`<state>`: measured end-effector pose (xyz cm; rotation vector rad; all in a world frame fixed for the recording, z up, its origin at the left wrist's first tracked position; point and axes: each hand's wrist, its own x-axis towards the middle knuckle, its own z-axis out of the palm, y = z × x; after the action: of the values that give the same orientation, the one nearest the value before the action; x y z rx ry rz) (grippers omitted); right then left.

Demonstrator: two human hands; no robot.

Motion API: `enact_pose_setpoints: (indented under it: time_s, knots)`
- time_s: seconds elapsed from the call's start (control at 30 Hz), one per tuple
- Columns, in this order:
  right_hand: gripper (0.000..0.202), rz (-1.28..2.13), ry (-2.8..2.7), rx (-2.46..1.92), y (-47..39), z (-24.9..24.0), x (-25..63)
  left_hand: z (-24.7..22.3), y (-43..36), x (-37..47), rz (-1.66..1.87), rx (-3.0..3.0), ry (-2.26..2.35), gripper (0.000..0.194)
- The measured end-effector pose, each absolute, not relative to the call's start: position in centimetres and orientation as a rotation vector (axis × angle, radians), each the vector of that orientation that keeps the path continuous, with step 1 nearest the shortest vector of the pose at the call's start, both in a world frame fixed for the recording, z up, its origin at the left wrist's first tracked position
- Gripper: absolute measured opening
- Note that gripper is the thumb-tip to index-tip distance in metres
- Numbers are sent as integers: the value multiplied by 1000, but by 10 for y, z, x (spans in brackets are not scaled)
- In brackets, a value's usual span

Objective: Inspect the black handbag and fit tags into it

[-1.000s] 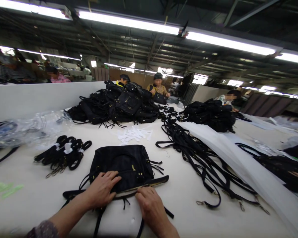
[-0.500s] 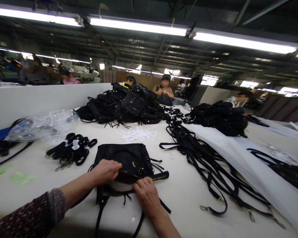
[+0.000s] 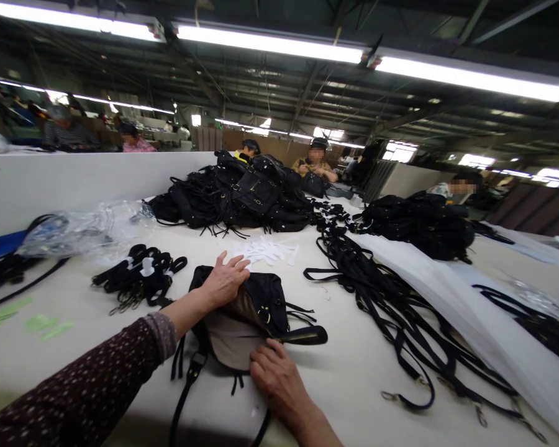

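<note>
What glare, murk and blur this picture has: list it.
Head view: the tube lights blow out white under a dim roof; head view: the rear-right bag pile sinks into near-solid black; head view: the black bag loses detail beside its paler lining; head view: far workers at left look soft.

A dark maroon sleeve (image 3: 84,382), scattered with small pale dots, covers much of the left arm (image 3: 190,315). It ends in a lighter, greyish-mauve cuff (image 3: 162,335). Beyond the cuff, the left hand (image 3: 226,280) is bare; right of the cuff, the right hand (image 3: 279,380) and visible forearm (image 3: 314,425) are bare too.
</note>
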<state>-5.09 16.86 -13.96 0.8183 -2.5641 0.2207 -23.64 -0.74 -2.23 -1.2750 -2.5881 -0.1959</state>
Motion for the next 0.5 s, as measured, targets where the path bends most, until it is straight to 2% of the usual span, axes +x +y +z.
enact_pose_setpoints:
  time_s: [0.13,0.3,0.5]
  knots:
    - [14,338,-2637,710,171,-142,-51,-38,-3,-249,-439,-1577,-2674,33]
    - [16,404,-2649,639,175,-145,-53,-58,2,-265,-526,-1487,-2852,41]
    - [24,319,-2629,460,218,-115,-64,-29,-2,-255,-802,-1403,-2863,23]
